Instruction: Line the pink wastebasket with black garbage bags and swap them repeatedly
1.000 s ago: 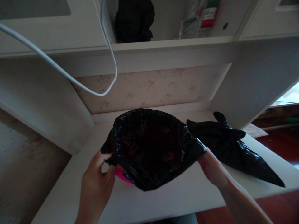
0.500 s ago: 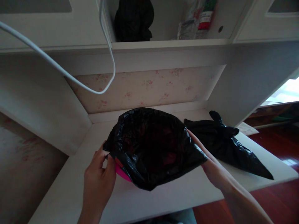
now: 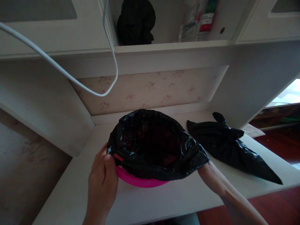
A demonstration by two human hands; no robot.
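- Bin bag: one open sack of thin, glossy, crinkled black plastic, its mouth spread wide over a round pink bin that stands on the white worktop, near the front edge.
- Left hand: one, reaching up from below with the back toward the camera; fingers curled and closed on the bag's left rim, pressing it against the pink bin just beside a small red tab.
- Right hand: only the wrist and forearm show, stretched in from the lower right; the fingers are tucked under the bag's right edge, so I cannot tell how far they are closed or what they grip.
- Second bag: one more black plastic sack, knotted at the top, lying flat and tapering to a point on the worktop to the right, apart from the bin.
- Cable: one smooth white cord looping down in front of the floral back panel.
- Shelf: farthest; a dark cloth bundle and clear packets sit there.
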